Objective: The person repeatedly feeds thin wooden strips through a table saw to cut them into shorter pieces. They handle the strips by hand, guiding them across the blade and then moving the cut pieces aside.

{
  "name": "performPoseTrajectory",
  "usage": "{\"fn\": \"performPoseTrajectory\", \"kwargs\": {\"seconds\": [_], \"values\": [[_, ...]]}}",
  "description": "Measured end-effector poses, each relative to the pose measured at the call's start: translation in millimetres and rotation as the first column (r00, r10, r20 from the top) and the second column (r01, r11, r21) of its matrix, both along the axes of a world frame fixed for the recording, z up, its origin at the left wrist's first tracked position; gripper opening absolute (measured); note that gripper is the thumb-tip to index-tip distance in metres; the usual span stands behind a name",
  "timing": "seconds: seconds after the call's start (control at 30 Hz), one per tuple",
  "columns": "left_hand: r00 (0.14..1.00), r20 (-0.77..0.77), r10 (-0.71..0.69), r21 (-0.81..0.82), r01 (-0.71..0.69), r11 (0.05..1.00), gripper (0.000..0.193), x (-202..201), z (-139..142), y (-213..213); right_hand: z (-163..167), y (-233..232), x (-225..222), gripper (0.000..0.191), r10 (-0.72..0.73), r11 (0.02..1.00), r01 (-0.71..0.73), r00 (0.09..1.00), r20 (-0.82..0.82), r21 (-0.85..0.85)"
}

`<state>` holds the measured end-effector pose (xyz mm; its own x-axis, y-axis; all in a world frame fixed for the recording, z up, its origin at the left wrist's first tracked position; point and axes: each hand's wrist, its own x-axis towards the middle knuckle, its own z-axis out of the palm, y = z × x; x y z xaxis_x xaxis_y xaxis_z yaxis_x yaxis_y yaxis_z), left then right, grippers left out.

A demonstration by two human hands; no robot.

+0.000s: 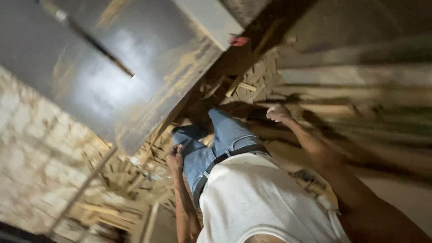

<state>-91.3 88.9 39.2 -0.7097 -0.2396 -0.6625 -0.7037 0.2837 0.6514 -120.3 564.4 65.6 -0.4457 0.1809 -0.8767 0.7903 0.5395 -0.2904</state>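
Observation:
The view is blurred and tilted, looking down my own body: white shirt (256, 198), black belt, blue jeans (216, 139). My left hand (174, 158) hangs by my left thigh and touches the jeans, with nothing in it. My right hand (278, 112) is out to the side with its fingers curled into a loose fist, and nothing shows in it. It hovers close to a stack of long wooden planks (360, 90). Small wood offcuts (252, 83) lie in a heap just beyond my knees.
A large grey metal machine table (112, 76), dusted with sawdust along its edge, fills the upper left, with a dark bar (96, 45) across it. A small red object (238, 41) sits by its corner. Wood scraps (117, 189) litter the pale floor (31, 148) at lower left.

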Motion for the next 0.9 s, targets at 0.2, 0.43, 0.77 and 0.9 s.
{"fn": "performPoseTrajectory", "kwargs": {"seconds": [0.2,0.43,0.77,0.9], "values": [[0.991,0.059,-0.117,0.303,0.094,0.948,0.037,-43,2,26,-11,-29,79,0.023,-0.190,0.969,0.180,0.981,-0.048,-0.168],[0.803,-0.106,-0.586,0.194,0.595,0.780,0.041,-64,-9,29,-37,-82,135,0.029,-0.252,0.964,0.236,0.956,-0.147,-0.119],[0.480,-0.334,-0.811,0.155,0.877,0.455,0.031,-158,24,159,-10,-44,125,0.041,-0.134,0.949,0.233,0.907,-0.398,0.211],[0.102,-0.637,-0.764,-0.246,0.912,0.328,0.026,-221,59,272,25,2,65,0.048,-0.064,0.919,0.321,0.694,-0.717,0.228]]}}
